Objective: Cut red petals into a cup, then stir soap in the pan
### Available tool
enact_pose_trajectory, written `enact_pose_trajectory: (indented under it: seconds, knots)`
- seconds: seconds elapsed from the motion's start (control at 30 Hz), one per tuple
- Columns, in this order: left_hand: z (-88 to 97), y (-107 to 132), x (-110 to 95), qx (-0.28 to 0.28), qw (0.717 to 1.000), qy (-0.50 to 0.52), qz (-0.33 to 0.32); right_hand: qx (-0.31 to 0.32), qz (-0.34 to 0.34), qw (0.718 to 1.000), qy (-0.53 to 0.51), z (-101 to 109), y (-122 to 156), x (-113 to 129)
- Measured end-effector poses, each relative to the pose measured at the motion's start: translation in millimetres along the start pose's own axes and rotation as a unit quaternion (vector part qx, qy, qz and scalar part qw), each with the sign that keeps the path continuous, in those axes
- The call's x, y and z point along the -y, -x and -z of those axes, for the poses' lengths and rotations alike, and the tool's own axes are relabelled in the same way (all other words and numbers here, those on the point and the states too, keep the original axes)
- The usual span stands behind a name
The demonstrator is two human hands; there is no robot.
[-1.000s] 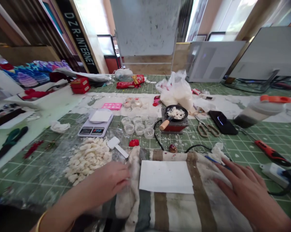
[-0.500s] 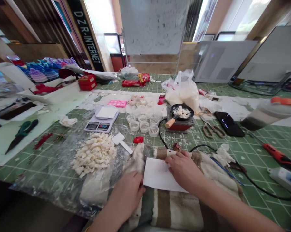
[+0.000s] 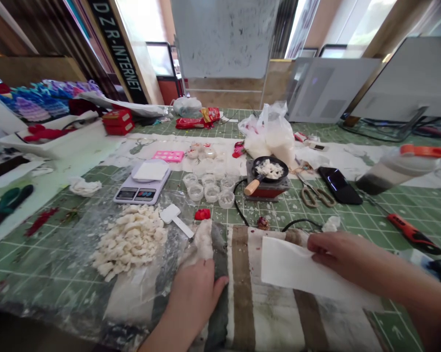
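Observation:
My right hand [image 3: 335, 252] pinches the upper edge of a white sheet of paper [image 3: 284, 264], which hangs slanted over the right part of a striped cloth [image 3: 259, 313]. Part of the sheet is behind my wrist. My left hand [image 3: 196, 293] is on the cloth's raised left fold, its fingers curled over the fabric and its thumb lying on the dark green stripe. Just left of that hand, a pile of cream-coloured flakes [image 3: 132, 239] lies on clear plastic. A white scoop [image 3: 176, 218] rests beside the pile.
Behind the cloth stand small clear cups [image 3: 211, 192], a kitchen scale [image 3: 142, 181] and a small black pan [image 3: 269, 168] of white pieces on a heater. Scissors [image 3: 317, 195], a phone [image 3: 339, 186], a screwdriver [image 3: 414, 234] and a shaker bottle [image 3: 399, 168] lie to the right. A black cable [image 3: 238, 205] runs behind the cloth.
My right hand has moved right with the paper, lifting it off the cloth's middle. My left hand has let go of the paper's side and is on the cloth. The view has shifted slightly right.

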State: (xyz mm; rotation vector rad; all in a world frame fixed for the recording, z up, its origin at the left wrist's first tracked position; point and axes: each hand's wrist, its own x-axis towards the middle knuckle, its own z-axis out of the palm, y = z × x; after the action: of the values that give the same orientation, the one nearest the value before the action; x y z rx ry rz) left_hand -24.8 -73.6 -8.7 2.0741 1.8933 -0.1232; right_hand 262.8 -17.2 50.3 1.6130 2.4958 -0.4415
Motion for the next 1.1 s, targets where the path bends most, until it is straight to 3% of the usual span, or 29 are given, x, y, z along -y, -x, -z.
enact_pose_trajectory:
  seconds: [0.1,0.2,0.3,0.4,0.5,0.6,0.7,0.8,0.9,1.1]
  knots:
    - [-2.0,-4.7,-7.5,-0.017,1.0,-0.017,-0.004,-0.076,-0.011,0.992,0.096,-16.0,-5.8,9.3]
    - [-5.3,-8.6,-11.5,-0.031,0.999,-0.02,0.0,-0.122,0.087,0.986,0.07,-43.6,-17.2,46.3]
    - [-2.4,-5.9,-2.8,-0.039,0.998,0.04,0.0,-0.094,0.227,0.969,0.028,-64.4,-26.7,77.2]
    - [7.6,4.9,15.3,-0.049,0.976,0.213,-0.016,-0.06,0.275,0.96,-0.008,-76.7,-34.2,89.7]
    - [14.8,15.7,27.6,-0.015,0.919,0.389,-0.055,-0.06,0.278,0.958,-0.032,-86.1,-41.1,98.2]
    - [12.7,18.9,27.0,-0.018,0.898,0.432,-0.085,-0.071,0.294,0.952,-0.046,-89.4,-47.1,109.2]
    - [6.4,17.1,21.8,-0.034,0.907,0.407,-0.107,-0.092,0.286,0.953,-0.046,-79.9,-53.6,112.8]
    - [4.2,16.2,19.9,-0.033,0.914,0.389,-0.111,-0.137,0.203,0.97,-0.007,-64.7,-65.1,107.1]
    - [6.0,15.9,18.8,-0.043,0.92,0.367,-0.132,-0.135,0.125,0.982,0.044,-57.7,-81.5,105.5]
    - [2.0,15.8,10.2,-0.11,0.945,0.25,-0.177,-0.133,0.157,0.978,0.023,-61.1,-102.5,120.0]
